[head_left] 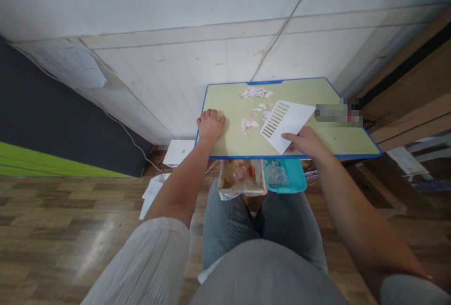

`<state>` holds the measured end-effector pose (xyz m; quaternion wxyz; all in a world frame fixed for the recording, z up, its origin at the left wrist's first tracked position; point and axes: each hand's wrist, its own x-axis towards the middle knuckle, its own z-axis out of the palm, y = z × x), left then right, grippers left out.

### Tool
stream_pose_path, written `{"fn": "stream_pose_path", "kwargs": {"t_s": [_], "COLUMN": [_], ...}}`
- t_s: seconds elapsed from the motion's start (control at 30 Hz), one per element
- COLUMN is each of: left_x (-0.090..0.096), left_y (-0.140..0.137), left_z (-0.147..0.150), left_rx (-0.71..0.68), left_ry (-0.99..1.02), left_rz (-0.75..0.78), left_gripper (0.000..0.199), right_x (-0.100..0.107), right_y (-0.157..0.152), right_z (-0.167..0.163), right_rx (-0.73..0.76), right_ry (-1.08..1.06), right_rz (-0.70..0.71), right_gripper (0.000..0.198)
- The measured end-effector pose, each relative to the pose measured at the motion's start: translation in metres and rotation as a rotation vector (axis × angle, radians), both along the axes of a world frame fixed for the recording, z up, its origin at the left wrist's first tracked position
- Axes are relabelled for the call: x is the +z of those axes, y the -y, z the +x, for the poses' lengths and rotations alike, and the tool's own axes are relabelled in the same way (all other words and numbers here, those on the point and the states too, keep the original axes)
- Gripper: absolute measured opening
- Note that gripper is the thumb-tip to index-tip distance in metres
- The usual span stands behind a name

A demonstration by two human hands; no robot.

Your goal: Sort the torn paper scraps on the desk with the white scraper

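My left hand (210, 124) rests on the left edge of a small yellow-green table (232, 145) with a blue rim, its fingers lying over the top and nothing held. In my right hand (302, 138) is a white slotted card (294, 119), gripped at its near edge between thumb and fingers. A row of cut-out slots runs along its left side, tilted over the tabletop. Left of the card lie small piles of white and pinkish scraps: a far pile (256, 92), a near pile (248, 125) and a few pieces (263, 110) by the card's edge.
Below the table's front edge are a lined bin (225, 187) with reddish-brown stains and a turquoise tub (298, 183) holding whitish bits. A white box (178, 153) stands on the floor at left. The wall (211, 60) is behind; wooden furniture (412, 89) stands at right.
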<state>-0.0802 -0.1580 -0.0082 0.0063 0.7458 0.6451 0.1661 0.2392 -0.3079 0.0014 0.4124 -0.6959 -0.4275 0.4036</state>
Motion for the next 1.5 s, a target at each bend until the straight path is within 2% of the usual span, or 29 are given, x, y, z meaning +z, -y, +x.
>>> {"fn": "stream_pose_path", "kwargs": {"t_s": [0.33,0.5,0.67,0.77,1.03,1.23,1.5], "left_x": [0.001,0.000,0.000,0.001,0.000,0.003,0.003], "left_y": [0.001,0.001,0.001,0.001,0.000,0.002,0.002], "left_z": [0.002,0.002,0.002,0.002,0.001,0.002,0.002], "left_rx": [0.001,-0.006,-0.007,-0.002,-0.006,-0.007,0.001], "left_ry": [0.003,0.010,0.018,0.022,0.028,0.020,0.007], "left_rz": [-0.016,-0.012,-0.016,-0.024,-0.024,-0.029,-0.029], "left_gripper": [0.048,0.047,0.047,0.048,0.049,0.048,0.046], "right_x": [-0.003,-0.003,-0.013,-0.015,-0.005,-0.004,0.001], "right_y": [-0.009,0.012,0.032,0.032,0.028,0.027,0.031], "right_z": [-0.010,0.006,0.012,0.003,-0.019,-0.039,-0.044], "right_rx": [-0.014,-0.097,-0.125,-0.096,0.032,0.153,0.232], "right_ry": [-0.085,-0.083,0.020,0.025,0.034,-0.006,-0.125], "right_rz": [0.016,0.037,0.034,0.030,0.017,-0.016,-0.039], "right_gripper": [0.021,0.021,0.021,0.021,0.020,0.014,0.027]}}
